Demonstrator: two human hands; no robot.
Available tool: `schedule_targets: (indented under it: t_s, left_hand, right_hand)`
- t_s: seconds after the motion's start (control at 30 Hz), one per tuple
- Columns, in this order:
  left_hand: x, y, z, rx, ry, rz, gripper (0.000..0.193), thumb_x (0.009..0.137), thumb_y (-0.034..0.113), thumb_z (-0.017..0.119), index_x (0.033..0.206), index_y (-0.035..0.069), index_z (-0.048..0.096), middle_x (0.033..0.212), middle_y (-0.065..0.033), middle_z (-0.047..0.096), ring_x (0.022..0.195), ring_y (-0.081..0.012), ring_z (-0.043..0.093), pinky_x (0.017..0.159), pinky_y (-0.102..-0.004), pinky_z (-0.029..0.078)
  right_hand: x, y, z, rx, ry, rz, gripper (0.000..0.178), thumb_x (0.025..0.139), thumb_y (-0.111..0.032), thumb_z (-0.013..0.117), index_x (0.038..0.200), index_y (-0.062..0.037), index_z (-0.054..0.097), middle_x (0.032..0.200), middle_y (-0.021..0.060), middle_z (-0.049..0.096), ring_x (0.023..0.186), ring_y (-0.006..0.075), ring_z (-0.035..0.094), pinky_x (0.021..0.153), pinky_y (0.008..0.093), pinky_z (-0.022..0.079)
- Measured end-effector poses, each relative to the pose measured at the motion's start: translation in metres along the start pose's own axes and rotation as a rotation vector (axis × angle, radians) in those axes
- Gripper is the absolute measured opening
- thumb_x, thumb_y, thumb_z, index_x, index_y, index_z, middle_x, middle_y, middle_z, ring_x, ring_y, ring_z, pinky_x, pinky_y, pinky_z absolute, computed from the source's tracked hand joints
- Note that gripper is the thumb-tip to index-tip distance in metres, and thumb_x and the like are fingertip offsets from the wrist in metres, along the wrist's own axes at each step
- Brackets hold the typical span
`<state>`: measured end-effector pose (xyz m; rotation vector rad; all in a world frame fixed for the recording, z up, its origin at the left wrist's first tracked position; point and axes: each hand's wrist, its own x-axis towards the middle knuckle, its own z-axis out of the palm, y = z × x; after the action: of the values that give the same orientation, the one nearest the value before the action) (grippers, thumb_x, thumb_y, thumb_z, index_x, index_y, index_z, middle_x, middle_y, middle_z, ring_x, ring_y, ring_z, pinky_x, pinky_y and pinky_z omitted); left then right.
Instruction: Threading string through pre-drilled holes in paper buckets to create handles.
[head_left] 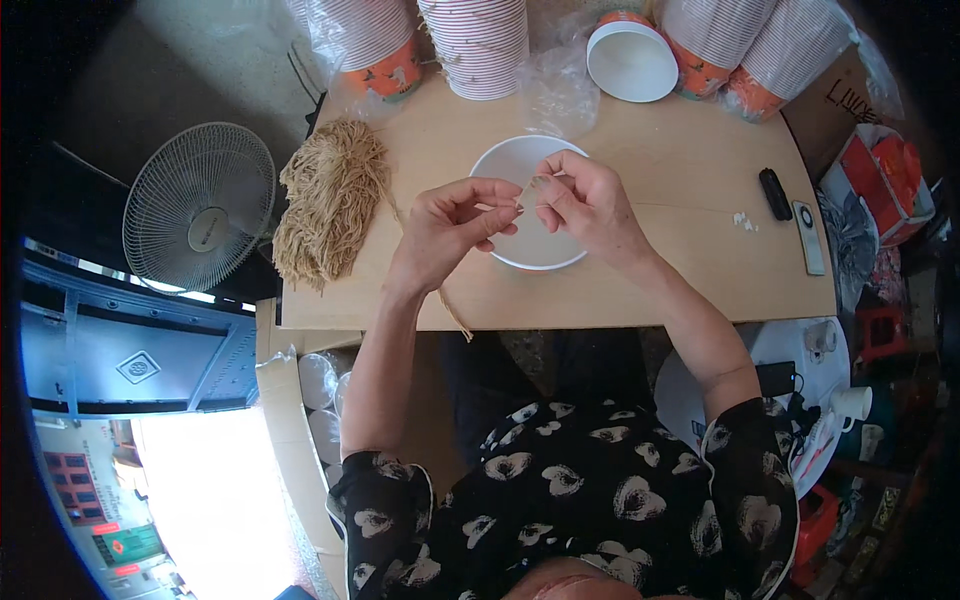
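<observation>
Both hands meet over a white round container [482, 165] on the table, their fingertips nearly touching. My left hand [455, 222] is closed in a pinch between thumb and forefinger. My right hand [590, 205] is pinched too, at about the same height. A small pale piece shows between the two sets of fingertips, too small to name. Left of my left hand lies a thick bundle of tan twine [330, 205]. One loose strand [455, 312] passes below my left wrist and hangs over the table's front edge.
Stacks of paper tubs [475, 50] line the back, with a tipped tub [632, 62] and plastic bag [558, 95] among them. White bits [745, 222], a black object [774, 194] and a remote [808, 238] lie at right. A fan [200, 207] stands left.
</observation>
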<state>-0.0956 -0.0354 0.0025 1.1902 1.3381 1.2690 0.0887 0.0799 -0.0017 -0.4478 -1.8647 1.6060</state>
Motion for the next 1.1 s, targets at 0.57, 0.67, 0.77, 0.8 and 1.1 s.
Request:
schedule_targets:
  t_s: [0.57,0.67,0.77,0.8,1.1]
  left_hand:
    - [-0.008,-0.008,0.012,-0.024,0.116,0.157,0.032,0.092,0.004,0.072,0.124,0.001,0.066,0.099,-0.0045,0.072,0.088,-0.0087,0.068,0.078,-0.0233,0.056]
    - [-0.009,-0.007,0.007,-0.119,0.078,0.14,0.033,0.092,0.004,0.072,0.125,0.0,0.065,0.099,-0.0052,0.073,0.091,-0.0093,0.068,0.081,-0.0242,0.056]
    - [-0.008,-0.005,0.006,-0.022,0.066,0.154,0.034,0.092,0.002,0.071,0.125,0.0,0.065,0.098,-0.0051,0.073,0.09,-0.009,0.068,0.081,-0.024,0.056]
    - [-0.008,-0.005,0.006,0.002,0.064,0.158,0.034,0.091,0.001,0.071,0.125,-0.001,0.065,0.097,-0.0047,0.073,0.088,-0.0086,0.068,0.081,-0.0236,0.056]
    - [-0.002,-0.006,0.02,0.132,0.154,0.242,0.033,0.087,0.0,0.075,0.119,0.002,0.069,0.093,-0.0033,0.072,0.083,-0.0079,0.068,0.076,-0.0228,0.057]
  right_hand:
    - [0.01,-0.005,0.002,-0.019,-0.012,0.134,0.009,0.1,-0.009,0.057,0.099,0.0,0.059,0.069,0.0023,0.061,0.059,0.0054,0.055,0.047,0.0202,0.034]
    - [0.008,-0.007,0.0,-0.02,-0.009,0.132,0.01,0.1,-0.01,0.057,0.099,0.0,0.059,0.069,0.0027,0.061,0.057,0.0044,0.053,0.046,0.0203,0.034]
    - [0.006,-0.012,0.0,-0.073,-0.04,0.106,0.011,0.101,-0.01,0.057,0.099,0.0,0.059,0.068,0.003,0.062,0.053,0.0033,0.049,0.046,0.0202,0.033]
    - [0.005,-0.012,0.0,-0.087,-0.05,0.09,0.011,0.101,-0.01,0.057,0.099,0.0002,0.059,0.068,0.0033,0.062,0.052,0.0029,0.048,0.045,0.0202,0.033]
    - [0.001,-0.018,-0.002,-0.095,-0.12,0.195,0.012,0.1,-0.01,0.058,0.098,0.0012,0.062,0.066,0.0037,0.064,0.046,0.0026,0.043,0.042,0.0205,0.03]
